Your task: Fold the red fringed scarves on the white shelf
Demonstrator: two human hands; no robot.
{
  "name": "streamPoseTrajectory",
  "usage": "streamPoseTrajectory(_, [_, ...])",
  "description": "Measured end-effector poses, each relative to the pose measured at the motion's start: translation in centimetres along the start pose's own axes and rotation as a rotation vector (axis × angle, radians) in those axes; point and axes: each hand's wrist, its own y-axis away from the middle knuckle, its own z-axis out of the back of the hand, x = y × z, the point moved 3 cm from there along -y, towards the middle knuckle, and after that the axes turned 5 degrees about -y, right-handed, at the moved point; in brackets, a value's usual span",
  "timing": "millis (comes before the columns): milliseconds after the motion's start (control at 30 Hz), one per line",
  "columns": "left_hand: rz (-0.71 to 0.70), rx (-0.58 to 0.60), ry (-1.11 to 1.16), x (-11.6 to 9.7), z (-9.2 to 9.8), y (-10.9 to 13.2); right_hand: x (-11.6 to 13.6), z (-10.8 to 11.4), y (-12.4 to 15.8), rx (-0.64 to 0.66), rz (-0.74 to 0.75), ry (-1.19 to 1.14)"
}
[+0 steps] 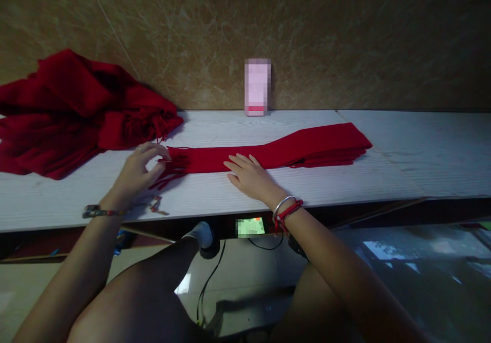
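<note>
A red scarf (322, 142), folded into a long narrow strip with stacked layers at its right end, lies across the white wood-grain table. Its fringe (174, 165) spreads at the left end. There my left hand (143, 166) pinches some fringe strands between thumb and fingertips. My right hand (251, 175) rests flat on the strip's middle, fingers stretched out, pressing on the cloth. Just beyond my left hand sits a loose heap of red fringed cloth (76, 118), crumpled and reaching the wall.
A pink phone-like object (258, 87), blurred out, leans against the brown marbled wall (326, 36). The white table (414, 149) runs left to right. Below its front edge are a lit screen (251, 227), a black cable (210, 284) and my legs.
</note>
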Motion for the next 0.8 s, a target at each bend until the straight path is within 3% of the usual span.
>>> streamPoseTrajectory(100, [-0.167, 0.193, -0.064, -1.4, -1.5, -0.1, -0.1, -0.1, 0.0, -0.009, 0.006, -0.005])
streamPoseTrajectory(200, [-0.122, 0.256, -0.233, -1.2, -2.2, -0.1, -0.1, -0.2, 0.0, -0.017, 0.007, -0.01])
streamPoseTrajectory(367, [0.209, 0.109, -0.517, 0.6, -0.7, 0.8, -0.1, -0.1, 0.1, -0.015, 0.004, -0.014])
streamPoseTrajectory(467, [0.355, -0.009, -0.452, 1.0, 0.3, 1.3, -0.1, 0.0, 0.1, -0.003, -0.001, -0.011])
streamPoseTrajectory(567, [0.182, -0.072, -0.236, 0.2, 0.3, 1.1, 0.0, 0.0, 0.1, -0.003, -0.002, -0.011])
streamPoseTrajectory(667, [-0.074, 0.079, -0.098, -0.8, -0.7, 0.5, -0.1, -0.2, 0.1, -0.024, -0.001, -0.015])
streamPoseTrajectory(733, [-0.094, 0.193, -0.126, -0.8, -1.4, 0.4, -0.2, -0.3, 0.1, -0.035, 0.004, -0.012])
streamPoseTrajectory(800, [0.017, 0.219, -0.24, -0.3, -1.6, 0.4, -0.3, -0.3, 0.1, -0.044, 0.014, -0.009])
